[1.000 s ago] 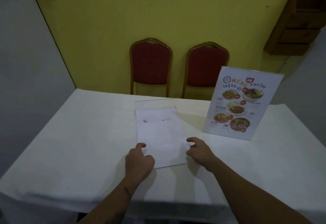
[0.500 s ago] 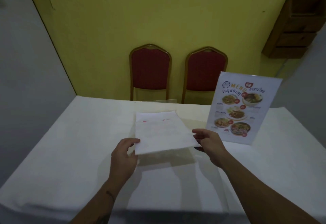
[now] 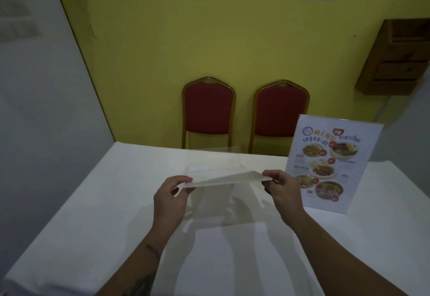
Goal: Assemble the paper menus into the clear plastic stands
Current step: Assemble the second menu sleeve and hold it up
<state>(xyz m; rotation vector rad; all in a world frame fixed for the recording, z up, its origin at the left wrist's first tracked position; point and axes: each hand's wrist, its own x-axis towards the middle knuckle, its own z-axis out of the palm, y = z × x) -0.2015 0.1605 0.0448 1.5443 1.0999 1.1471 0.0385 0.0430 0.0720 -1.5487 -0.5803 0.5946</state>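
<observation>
Clear plastic stand [image 3: 216,158] stood mid-table behind the paper menu [image 3: 229,177], which the left hand [image 3: 171,199] and right hand [image 3: 285,193] pinched by its near corners, held raised and level, presumably for insertion.

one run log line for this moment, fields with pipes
left hand: pinching left edge of clear stand | right hand: pinching right edge | stand: held above table | finished menu stand: upright at right

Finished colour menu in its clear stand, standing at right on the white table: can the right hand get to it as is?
Probably not yet: the right hand and left hand both pinch the clear plastic stand. Otherwise the finished menu stands just beyond, nothing between.
</observation>
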